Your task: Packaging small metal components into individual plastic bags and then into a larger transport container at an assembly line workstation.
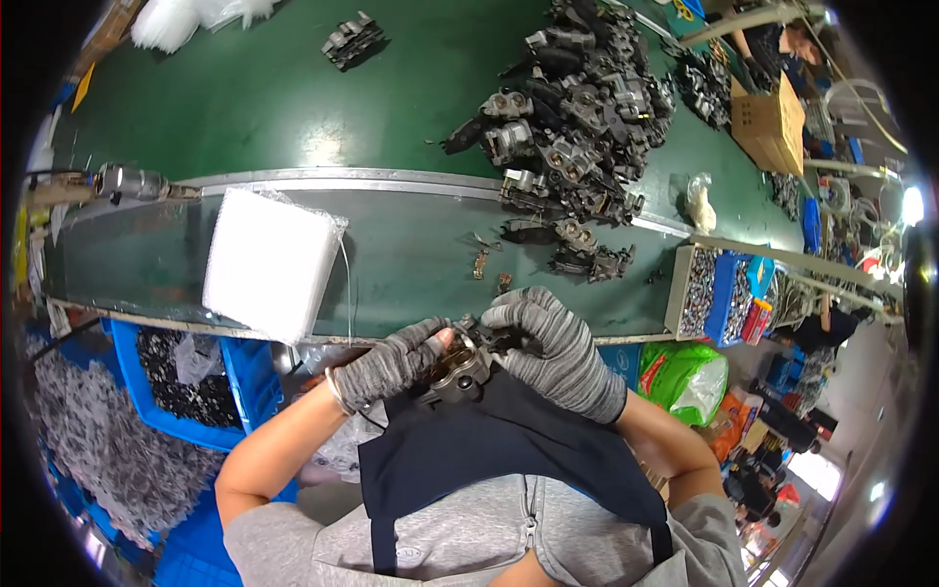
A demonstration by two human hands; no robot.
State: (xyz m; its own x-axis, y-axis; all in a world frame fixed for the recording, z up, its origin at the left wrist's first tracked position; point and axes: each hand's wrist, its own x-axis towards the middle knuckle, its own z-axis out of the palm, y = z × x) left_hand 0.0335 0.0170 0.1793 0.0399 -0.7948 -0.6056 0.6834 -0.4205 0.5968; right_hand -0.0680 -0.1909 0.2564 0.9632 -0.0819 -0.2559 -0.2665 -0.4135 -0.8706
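Observation:
A metal brake caliper [462,377] with dark parts is held in front of my dark apron, just below the bench's near edge. My left hand [389,369], in a grey striped glove with bare fingertips, grips it from the left. From the right, my gloved right hand [556,354] has its fingers bent and pressed against the caliper's upper end. Whether a small part sits between those fingers is hidden. On the bench strip ahead lie a small brass-coloured clip [479,264] and a second clip [504,283].
Several similar calipers [577,157] are heaped on the green bench [245,108], with a lone caliper [354,41] farther off. A white foam block [264,262] lies left, beside a power screwdriver [132,183]. Blue bins [264,377] of parts flank me; a cardboard box [768,125] stands right.

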